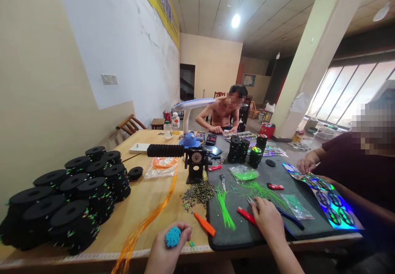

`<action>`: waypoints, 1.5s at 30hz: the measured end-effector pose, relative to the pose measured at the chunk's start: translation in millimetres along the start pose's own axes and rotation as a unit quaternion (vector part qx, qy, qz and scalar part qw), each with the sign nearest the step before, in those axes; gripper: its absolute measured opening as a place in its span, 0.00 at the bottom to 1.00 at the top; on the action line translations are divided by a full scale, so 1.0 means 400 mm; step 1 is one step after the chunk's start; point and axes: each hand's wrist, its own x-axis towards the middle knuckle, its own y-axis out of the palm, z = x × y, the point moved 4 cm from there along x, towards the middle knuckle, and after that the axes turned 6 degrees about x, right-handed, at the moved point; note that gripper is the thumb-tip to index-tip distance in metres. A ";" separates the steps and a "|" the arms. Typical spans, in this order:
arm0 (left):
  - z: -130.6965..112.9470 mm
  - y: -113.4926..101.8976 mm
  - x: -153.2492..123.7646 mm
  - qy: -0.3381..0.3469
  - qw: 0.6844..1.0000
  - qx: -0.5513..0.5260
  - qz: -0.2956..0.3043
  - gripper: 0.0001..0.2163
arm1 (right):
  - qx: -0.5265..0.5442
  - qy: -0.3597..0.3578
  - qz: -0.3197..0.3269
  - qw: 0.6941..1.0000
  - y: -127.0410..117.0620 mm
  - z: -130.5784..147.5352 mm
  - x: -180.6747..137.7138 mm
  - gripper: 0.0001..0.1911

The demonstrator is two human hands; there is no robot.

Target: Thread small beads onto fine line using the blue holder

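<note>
A clump of blue strands [173, 237], its rounded tufted end facing me, is wrapped in the curled fingers of my left hand [163, 249] at the table's front edge. Over the grey mat, my right hand [269, 220] is bent with its fingertips at a small silver metal tip [250, 200]; the rest of that tool is hidden. Beside this hand lie a red handle [245, 215] and a dark blue handle [291, 218], both partly covered. An orange pointed tool [204, 224] rests between my hands. Bright green strands [225, 210] are spread on the mat.
Stacked black spools [69, 212] fill the left side. A black winding device [196, 163] stands mid-table behind small metal pieces [200, 193]. Orange strands [154, 212] hang over the front edge. One person sits opposite; another, at right, handles shiny sticker sheets [331, 202].
</note>
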 end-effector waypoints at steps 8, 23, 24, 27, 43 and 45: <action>0.008 -0.002 0.001 0.006 1.000 -0.012 -0.018 0.17 | 0.004 -0.092 0.078 0.993 0.013 0.076 -0.035 0.09; -0.052 0.014 0.019 0.041 0.996 0.068 0.042 0.12 | 0.635 0.139 0.206 0.732 0.124 0.289 -0.133 0.24; -0.057 0.015 0.018 0.048 0.995 0.073 0.046 0.12 | 0.652 0.176 0.226 0.702 0.140 0.319 -0.139 0.30; -0.066 0.020 0.016 0.067 0.993 0.074 0.055 0.11 | 0.649 0.255 0.275 0.662 0.169 0.379 -0.139 0.38; -0.055 0.041 0.025 0.088 0.987 0.106 0.082 0.10 | 0.632 0.196 0.245 0.709 0.159 0.413 -0.115 0.34; -0.057 0.041 0.026 0.092 0.986 0.112 0.083 0.10 | 0.631 0.199 0.247 0.707 0.161 0.414 -0.117 0.34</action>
